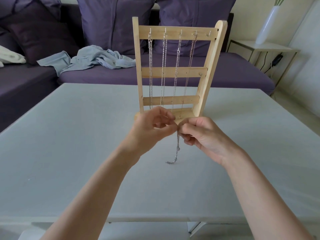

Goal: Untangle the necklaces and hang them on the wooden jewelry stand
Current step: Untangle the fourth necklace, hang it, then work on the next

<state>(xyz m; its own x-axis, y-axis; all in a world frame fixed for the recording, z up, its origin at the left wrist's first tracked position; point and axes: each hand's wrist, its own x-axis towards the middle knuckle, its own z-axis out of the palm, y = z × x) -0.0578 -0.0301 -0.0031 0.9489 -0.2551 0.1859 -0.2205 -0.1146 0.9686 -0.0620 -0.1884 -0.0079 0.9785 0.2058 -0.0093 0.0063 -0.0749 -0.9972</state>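
Head view. L hand (152,126) & R hand (199,134) meet fingertip to fingertip above the table (69,153), both pinching top of a silver necklace (177,149); its lower end trails onto the table. Just behind: wooden jewelry stand (174,70) w/ four chains (163,66) on top-rail hooks.

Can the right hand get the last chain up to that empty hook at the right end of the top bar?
Probably yes. The empty hook sits clear of the four hung necklaces, with nothing in front of it. The right hand and left hand both pinch the chain, which looks bunched.
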